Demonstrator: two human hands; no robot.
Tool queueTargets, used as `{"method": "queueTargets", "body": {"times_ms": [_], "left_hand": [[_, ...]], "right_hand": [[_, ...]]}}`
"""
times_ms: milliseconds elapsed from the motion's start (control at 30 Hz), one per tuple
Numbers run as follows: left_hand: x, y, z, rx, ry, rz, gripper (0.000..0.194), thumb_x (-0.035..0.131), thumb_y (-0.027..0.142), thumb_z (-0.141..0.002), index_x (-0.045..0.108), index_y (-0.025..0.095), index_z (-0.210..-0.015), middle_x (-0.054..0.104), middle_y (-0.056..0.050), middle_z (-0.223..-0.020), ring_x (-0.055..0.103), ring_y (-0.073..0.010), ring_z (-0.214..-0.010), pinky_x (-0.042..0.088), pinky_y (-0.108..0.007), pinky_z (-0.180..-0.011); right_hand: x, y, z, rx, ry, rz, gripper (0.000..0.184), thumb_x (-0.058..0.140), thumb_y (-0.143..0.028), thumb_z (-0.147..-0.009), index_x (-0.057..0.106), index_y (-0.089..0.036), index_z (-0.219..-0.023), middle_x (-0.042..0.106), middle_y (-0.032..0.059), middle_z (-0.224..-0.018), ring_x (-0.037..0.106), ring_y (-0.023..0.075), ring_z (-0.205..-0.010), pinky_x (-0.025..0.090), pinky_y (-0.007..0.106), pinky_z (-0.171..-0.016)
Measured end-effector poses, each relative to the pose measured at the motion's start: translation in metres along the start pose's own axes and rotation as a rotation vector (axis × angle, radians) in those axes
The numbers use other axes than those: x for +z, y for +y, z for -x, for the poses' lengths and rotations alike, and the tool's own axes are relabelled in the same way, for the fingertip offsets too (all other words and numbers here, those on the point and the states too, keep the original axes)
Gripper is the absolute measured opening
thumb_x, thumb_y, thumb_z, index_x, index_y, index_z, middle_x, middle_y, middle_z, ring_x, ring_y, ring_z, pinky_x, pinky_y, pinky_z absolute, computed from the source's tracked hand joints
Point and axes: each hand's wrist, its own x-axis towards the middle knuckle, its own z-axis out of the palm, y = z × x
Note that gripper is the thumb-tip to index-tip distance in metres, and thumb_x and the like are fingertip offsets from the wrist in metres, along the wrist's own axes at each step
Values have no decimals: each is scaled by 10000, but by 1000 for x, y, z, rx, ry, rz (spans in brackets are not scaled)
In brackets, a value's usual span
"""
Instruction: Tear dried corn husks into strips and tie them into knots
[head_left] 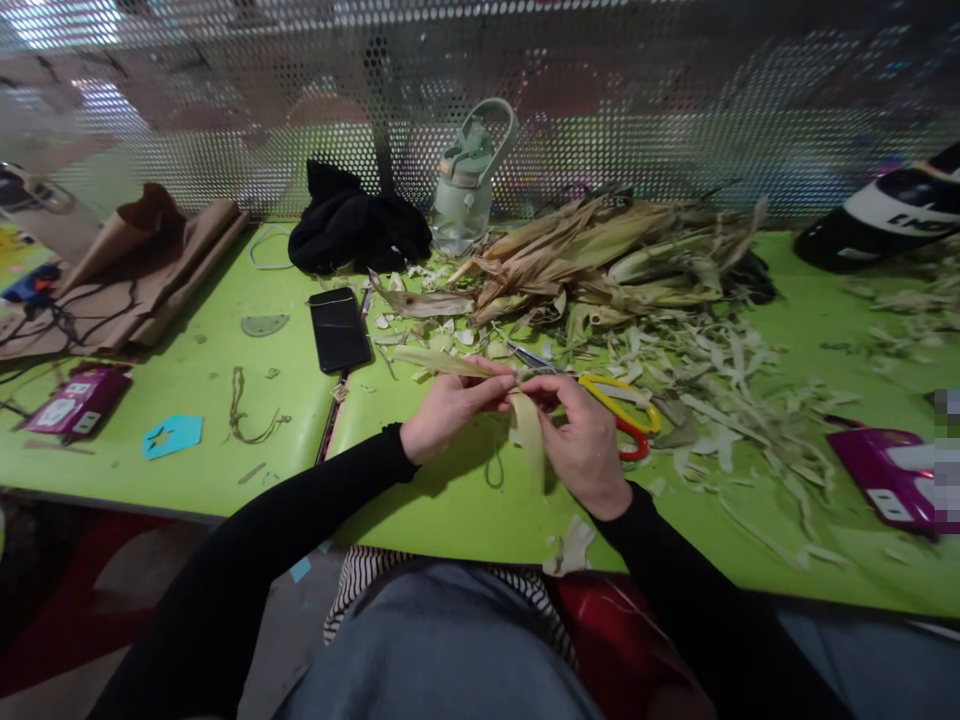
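The pale corn-husk strip (531, 440) is at the centre of the frame, pinched in the fingertips of both hands. Dry husk tends to split along its grain, so a hard tug or a sharp twist where the fingers meet could tear it. If either pinch loosens, the folded or gathered part there could spring apart, because so little of the strip seems to be gripped. The scissors (609, 402), with yellow and red handles, lie right beside the right hand (589, 440); a sideways sweep of that hand could knock them or catch a knuckle. A dropped piece could also be lost among the similar-looking husk scraps (720, 400) right of centre.

The left hand (450, 410) has its thumb and fingers closed narrowly on the husk, with a length (431, 360) sticking out past them toward the upper left. The right hand's thumb and forefinger pinch just beside the left fingertips, and the strip's broad tail hangs down between the hands toward the lower centre. Whether both lengths are one piece cannot be told, since the fingers hide the join. A thin loop (493, 470) shows on the green table (420, 520) below the left hand.
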Motion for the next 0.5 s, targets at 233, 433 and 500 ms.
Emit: {"method": "queueTargets", "body": {"times_ms": [233, 433, 500], "left_hand": [[-2, 0, -1, 26, -94, -63, 196, 763, 182, -782, 660, 116, -935, 691, -12, -797, 621, -90, -718, 494, -247, -717], [-2, 4, -1, 0, -96, -90, 187, 742, 115, -782, 650, 106, -945, 679, -7, -766, 615, -88, -698, 493, -264, -742], [-2, 4, -1, -2, -85, -73, 187, 742, 116, -786, 653, 107, -950, 683, -8, -776, 631, -96, -717, 500, -279, -774]], "right_hand": [[1, 1, 1, 37, 45, 1, 73, 617, -303, -936, 660, -257, -974, 744, 31, -945, 699, 204, -826, 552, 334, -736], [0, 1, 1, 85, 50, -42, 117, 632, -357, -933, 688, -264, -974, 752, 29, -951, 704, 213, -828, 555, 349, -738], [2, 3, 0, 90, 66, -72, 109, 646, -350, -925, 694, -269, -979, 756, 29, -981, 712, 219, -873, 564, 372, -793]]}}
